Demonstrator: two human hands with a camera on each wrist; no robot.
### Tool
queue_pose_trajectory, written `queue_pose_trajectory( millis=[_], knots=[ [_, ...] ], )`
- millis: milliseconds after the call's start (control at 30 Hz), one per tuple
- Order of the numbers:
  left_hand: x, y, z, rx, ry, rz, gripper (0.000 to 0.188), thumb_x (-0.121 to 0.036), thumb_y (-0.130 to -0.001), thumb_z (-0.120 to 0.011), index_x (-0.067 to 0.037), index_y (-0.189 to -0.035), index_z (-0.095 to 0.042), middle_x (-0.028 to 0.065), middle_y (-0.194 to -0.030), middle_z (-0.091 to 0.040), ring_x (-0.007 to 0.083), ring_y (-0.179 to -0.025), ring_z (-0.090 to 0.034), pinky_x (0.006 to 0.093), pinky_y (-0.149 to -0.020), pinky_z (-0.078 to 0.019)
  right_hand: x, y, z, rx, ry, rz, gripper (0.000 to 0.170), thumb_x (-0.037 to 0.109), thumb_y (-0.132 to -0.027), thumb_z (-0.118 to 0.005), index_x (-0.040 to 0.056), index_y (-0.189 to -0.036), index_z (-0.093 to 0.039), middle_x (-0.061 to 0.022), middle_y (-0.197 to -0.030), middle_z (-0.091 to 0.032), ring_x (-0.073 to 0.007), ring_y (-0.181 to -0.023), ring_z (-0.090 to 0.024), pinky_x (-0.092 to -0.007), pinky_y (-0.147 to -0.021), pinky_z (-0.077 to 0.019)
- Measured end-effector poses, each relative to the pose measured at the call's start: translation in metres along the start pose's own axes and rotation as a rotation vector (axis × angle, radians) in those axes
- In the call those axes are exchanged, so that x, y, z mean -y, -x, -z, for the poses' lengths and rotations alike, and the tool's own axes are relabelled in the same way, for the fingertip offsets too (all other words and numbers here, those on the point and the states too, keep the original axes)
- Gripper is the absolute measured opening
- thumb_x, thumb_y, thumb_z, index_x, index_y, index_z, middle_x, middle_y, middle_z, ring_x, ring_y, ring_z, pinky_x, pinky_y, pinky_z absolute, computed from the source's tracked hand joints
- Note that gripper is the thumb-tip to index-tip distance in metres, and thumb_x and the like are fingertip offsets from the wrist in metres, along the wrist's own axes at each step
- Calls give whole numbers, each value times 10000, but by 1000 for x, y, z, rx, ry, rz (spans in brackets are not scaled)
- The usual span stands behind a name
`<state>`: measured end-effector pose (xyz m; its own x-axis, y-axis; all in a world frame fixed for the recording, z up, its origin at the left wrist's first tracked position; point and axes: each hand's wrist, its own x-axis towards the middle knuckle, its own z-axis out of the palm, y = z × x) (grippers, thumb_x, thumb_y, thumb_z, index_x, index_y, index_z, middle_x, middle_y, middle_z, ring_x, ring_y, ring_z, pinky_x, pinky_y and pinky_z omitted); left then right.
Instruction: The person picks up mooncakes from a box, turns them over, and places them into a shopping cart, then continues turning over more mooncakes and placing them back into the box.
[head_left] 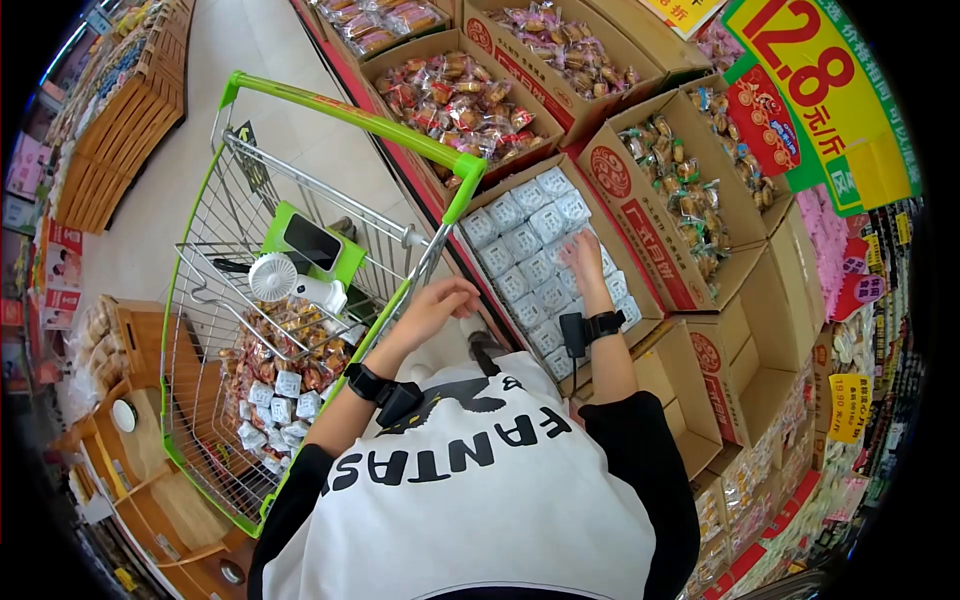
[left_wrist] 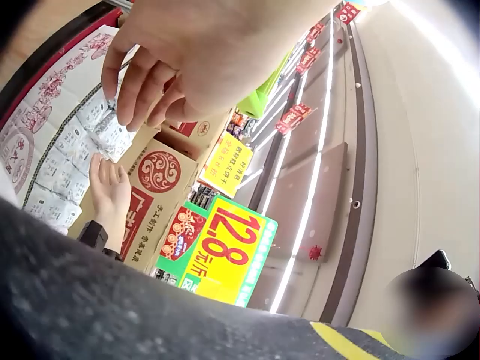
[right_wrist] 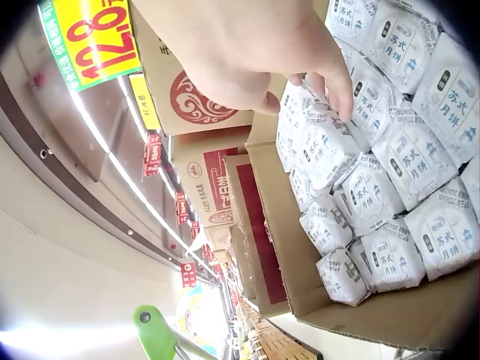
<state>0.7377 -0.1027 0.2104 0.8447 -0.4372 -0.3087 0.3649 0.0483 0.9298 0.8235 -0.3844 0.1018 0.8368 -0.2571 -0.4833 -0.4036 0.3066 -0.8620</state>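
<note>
White paper-wrapped mooncakes (head_left: 522,242) sit in neat rows in an open cardboard carton (right_wrist: 296,289). My right hand (head_left: 585,262) reaches over these rows, its fingers loosely bent. In the right wrist view its fingertips are right at one wrapped mooncake (right_wrist: 327,148) beside the carton wall. My left hand (head_left: 438,303) hovers between the carton and the cart, fingers loosely curled around nothing. The shopping cart (head_left: 345,112), with a green handle, stands to the left. Inside it lie several white-wrapped mooncakes (head_left: 282,408) on a heap of brown-and-red packaged pastries (head_left: 300,335).
A phone (head_left: 312,243) and a white handheld fan (head_left: 275,278) rest on the cart's green child seat. Further cartons of wrapped pastries (head_left: 455,105) line the display. A yellow price sign (head_left: 815,85) stands at right, and wooden shelving (head_left: 125,120) lines the aisle's far side.
</note>
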Motion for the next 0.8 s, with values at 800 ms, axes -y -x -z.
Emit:
queue_pose_trajectory(
  millis=[800],
  knots=[
    [-1, -6, 0, 3, -47, 99, 175, -107, -845, -396, -18, -927, -523, 30, -791, -557, 93, -722, -524, 216, -674, -422, -17, -39, -15, -63, -408, -110, 182, 288, -811, -506, 111, -823, -464, -8, -781, -427, -144, -765, -425, -401, -754, -386]
  ],
)
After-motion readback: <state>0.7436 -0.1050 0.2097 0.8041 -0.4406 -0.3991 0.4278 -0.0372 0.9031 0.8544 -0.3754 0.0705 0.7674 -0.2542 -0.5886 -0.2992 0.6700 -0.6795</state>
